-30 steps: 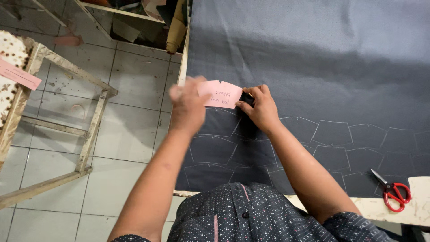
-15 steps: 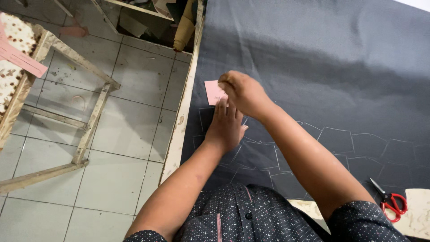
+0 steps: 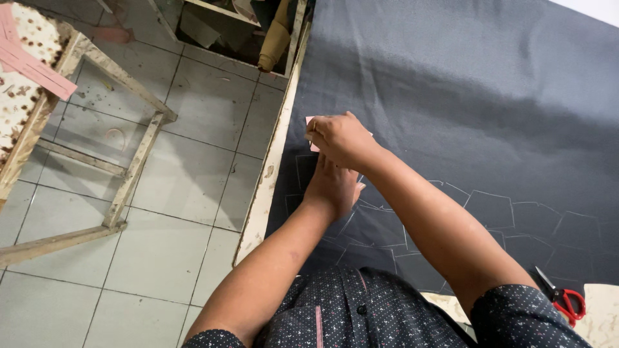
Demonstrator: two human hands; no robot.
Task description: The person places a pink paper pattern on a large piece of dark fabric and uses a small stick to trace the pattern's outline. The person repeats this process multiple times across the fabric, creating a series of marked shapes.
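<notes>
- a small pink paper template [image 3: 312, 133] is seen near the centre of the frame, lying on the dark grey fabric [image 3: 464, 90] close to the table's left edge; only a sliver of it shows, the rest being covered by the right hand.
- the right hand [image 3: 340, 138] is laid over the pink paper template with its fingers curled and pressed together; whether anything is pinched between the fingertips cannot be told, as they are turned away from the camera.
- the left hand [image 3: 333, 187] is pressed flat on the dark grey fabric just below the right hand, which crosses over and hides its fingertips; its fingers appear spread, with nothing held.
- chalk outlines [image 3: 490, 209] of repeated shapes are drawn on the fabric from the centre toward the lower right; several are hidden by the forearms, and the farthest ones are faint.
- red-handled scissors [image 3: 562, 299] are seen at the lower right, partly covered by the right sleeve, so the blade tips alone stand out beside the handles.
- the pale table edge [image 3: 271, 174] is visible as a worn strip between fabric and tiled floor [image 3: 193, 187].
- a wooden frame [image 3: 122, 116] is cut off at the upper left, with pink strips [image 3: 32, 64] lying on its patterned top.
- a roll of tan material [image 3: 276, 40] is half hidden in clutter at the top centre; the rest there cannot be made out.
</notes>
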